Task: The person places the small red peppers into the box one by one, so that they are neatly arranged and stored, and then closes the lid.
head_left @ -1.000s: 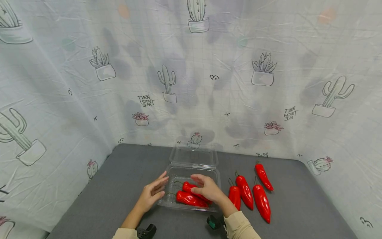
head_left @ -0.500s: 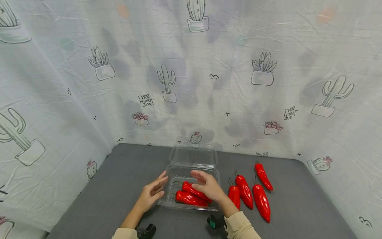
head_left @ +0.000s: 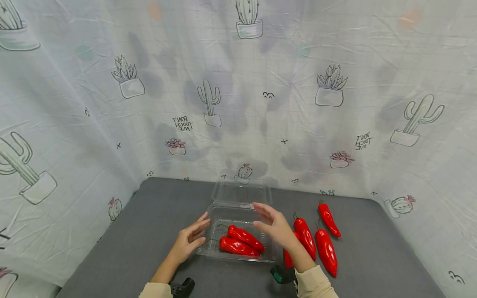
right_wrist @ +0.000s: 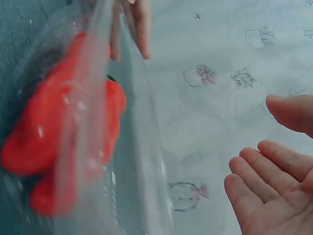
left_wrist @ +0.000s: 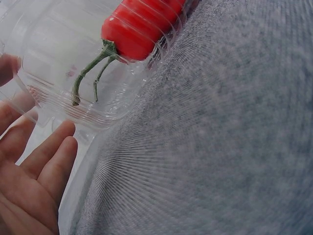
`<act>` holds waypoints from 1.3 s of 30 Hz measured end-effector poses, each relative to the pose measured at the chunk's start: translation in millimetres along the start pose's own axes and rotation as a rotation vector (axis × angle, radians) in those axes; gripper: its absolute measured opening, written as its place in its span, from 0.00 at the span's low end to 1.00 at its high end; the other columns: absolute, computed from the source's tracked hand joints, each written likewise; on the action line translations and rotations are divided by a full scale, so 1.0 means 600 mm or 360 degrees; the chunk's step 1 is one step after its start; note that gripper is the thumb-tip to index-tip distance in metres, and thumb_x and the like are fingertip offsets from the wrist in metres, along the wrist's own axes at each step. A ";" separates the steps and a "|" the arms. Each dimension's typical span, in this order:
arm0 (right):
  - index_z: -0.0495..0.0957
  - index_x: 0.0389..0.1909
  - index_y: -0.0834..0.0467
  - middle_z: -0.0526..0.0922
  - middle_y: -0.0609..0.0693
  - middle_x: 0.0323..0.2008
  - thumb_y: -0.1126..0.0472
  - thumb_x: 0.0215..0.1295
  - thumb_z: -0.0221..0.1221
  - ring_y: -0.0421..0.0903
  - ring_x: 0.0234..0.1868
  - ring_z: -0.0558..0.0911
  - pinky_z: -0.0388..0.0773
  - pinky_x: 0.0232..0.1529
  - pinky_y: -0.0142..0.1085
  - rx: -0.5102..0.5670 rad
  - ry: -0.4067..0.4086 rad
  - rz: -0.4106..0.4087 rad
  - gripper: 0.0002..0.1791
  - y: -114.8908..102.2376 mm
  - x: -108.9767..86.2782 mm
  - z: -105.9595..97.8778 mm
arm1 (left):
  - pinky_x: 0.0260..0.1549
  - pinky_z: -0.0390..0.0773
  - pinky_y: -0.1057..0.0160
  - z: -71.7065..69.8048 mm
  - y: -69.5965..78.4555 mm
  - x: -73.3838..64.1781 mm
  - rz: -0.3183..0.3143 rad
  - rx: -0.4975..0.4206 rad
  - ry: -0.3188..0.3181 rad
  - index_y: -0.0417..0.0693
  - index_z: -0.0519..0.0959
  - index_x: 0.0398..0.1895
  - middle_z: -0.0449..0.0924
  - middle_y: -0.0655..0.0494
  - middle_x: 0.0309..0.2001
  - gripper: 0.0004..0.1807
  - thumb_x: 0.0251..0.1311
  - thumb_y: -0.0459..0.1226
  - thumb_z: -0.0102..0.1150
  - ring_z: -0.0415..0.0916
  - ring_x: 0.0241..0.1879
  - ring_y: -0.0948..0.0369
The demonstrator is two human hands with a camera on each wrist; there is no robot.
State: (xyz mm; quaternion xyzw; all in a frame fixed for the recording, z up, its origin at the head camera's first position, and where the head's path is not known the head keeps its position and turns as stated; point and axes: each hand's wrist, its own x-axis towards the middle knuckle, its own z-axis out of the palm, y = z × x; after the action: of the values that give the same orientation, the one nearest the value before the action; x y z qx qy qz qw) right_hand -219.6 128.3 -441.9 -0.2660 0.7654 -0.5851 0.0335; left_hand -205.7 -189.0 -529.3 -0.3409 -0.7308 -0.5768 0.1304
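A clear plastic clamshell box (head_left: 232, 214) lies on the table with its lid folded back. Two red peppers (head_left: 238, 246) lie side by side in its base, green stems toward the left. My left hand (head_left: 188, 241) rests at the box's left side with fingers extended; the left wrist view has its fingertips (left_wrist: 66, 128) right at the ribbed plastic wall. Over the box's right rim hovers my right hand (head_left: 277, 227), empty, its fingers loosely bent and thumb apart. In the right wrist view the palm (right_wrist: 274, 210) faces the box and holds nothing.
Several more red peppers (head_left: 326, 252) lie on the grey table (head_left: 376, 256) to the right of the box, one (head_left: 288, 260) partly hidden by the right forearm. A pale cactus-print sheet (head_left: 246, 82) hangs behind and at both sides.
My right hand has lifted away from the upper pepper in the box and moved right and back, over the right rim. The left hand and both boxed peppers stay in place.
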 end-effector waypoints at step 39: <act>0.59 0.68 0.65 0.63 0.67 0.67 0.59 0.68 0.56 0.61 0.66 0.64 0.64 0.52 0.12 -0.0547 0.0569 0.0220 0.32 0.069 -0.104 -0.256 | 0.56 0.73 0.67 0.000 -0.004 0.001 0.0052 0.0018 -0.0008 0.22 0.65 0.61 0.55 0.25 0.67 0.27 0.55 0.17 0.52 0.69 0.63 0.55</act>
State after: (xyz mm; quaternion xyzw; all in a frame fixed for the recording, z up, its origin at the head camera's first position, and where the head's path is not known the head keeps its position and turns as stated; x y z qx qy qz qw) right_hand -236.9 298.1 -448.0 -0.1073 0.8637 -0.4804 -0.1081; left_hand -207.8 -188.9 -530.9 -0.3534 -0.7288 -0.5696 0.1397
